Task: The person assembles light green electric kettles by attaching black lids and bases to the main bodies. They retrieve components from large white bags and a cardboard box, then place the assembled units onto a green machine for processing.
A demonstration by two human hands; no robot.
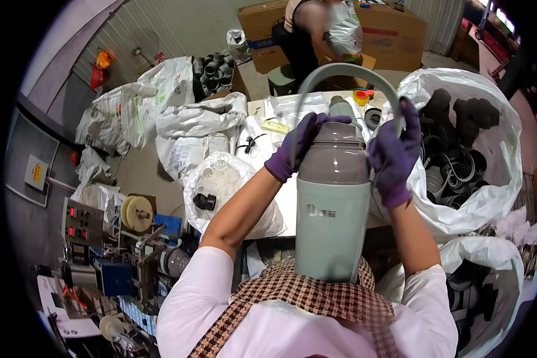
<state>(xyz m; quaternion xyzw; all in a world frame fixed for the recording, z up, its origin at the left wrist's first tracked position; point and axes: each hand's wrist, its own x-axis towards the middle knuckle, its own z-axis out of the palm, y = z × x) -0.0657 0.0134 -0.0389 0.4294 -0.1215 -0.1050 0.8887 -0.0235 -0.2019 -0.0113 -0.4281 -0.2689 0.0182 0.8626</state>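
Observation:
A large pale green insulated jug (331, 227) with a glossy grey-brown lid (334, 155) stands upright close against my apron. Its grey carrying handle (347, 68) arches high above the lid. My left hand (304, 143), in a purple glove, grips around the handle's left end, with fingers reaching over the lid's top. On the other side my right hand (395, 158), gloved too, is closed around the handle's right end beside the lid, its index finger pointing up along the handle. The joints between handle and jug are hidden by my hands.
White sacks of dark plastic parts (459, 143) stand at the right. A bag of clear rings (221, 173) sits left of the jug. A machine with a control box (80, 221) is at lower left. A person (310, 30) works across the table near cardboard boxes (394, 36).

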